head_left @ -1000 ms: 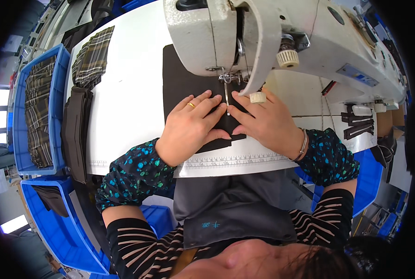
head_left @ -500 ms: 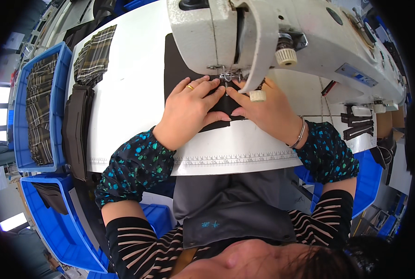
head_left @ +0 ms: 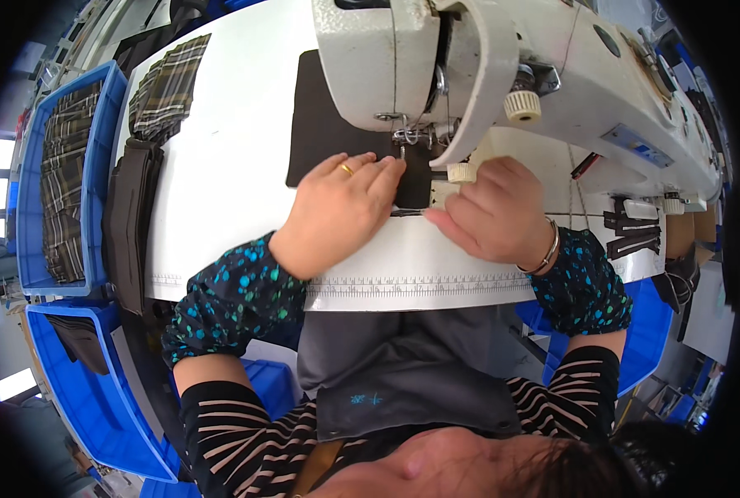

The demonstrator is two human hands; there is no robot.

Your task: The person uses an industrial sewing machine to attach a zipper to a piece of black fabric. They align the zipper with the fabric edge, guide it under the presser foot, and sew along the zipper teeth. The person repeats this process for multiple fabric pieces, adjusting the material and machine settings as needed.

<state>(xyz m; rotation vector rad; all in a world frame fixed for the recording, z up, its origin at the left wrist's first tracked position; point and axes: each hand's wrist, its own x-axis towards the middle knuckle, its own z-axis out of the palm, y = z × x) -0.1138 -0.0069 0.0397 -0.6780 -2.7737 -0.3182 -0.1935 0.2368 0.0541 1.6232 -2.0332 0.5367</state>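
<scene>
A dark brown fabric piece (head_left: pixel 324 116) lies under the needle area of a white sewing machine (head_left: pixel 357 70). My left hand (head_left: pixel 337 207) rests flat on its near left part, fingers stretched toward the presser foot (head_left: pixel 407 137). At the fabric's near right corner is my right hand (head_left: pixel 499 207), its fingers curled in and its thumb pointing left along the edge. The curled fingers hide whatever may be between them. Just beyond that hand sits a cream knob (head_left: pixel 461 173) on the machine.
Folded plaid cloth (head_left: pixel 171 83) and a dark fabric stack (head_left: pixel 133 216) lie at the table's left. Blue bins (head_left: pixel 107 166) stand beside it, one holding plaid pieces. Dark strips (head_left: pixel 633 228) lie at right, and a printed ruler (head_left: pixel 420 287) runs along the front edge.
My right hand has lifted off the fabric beside the needle, moved right and toward me, and curled its fingers. My left hand has shifted slightly nearer; the fabric's far left part has swung left.
</scene>
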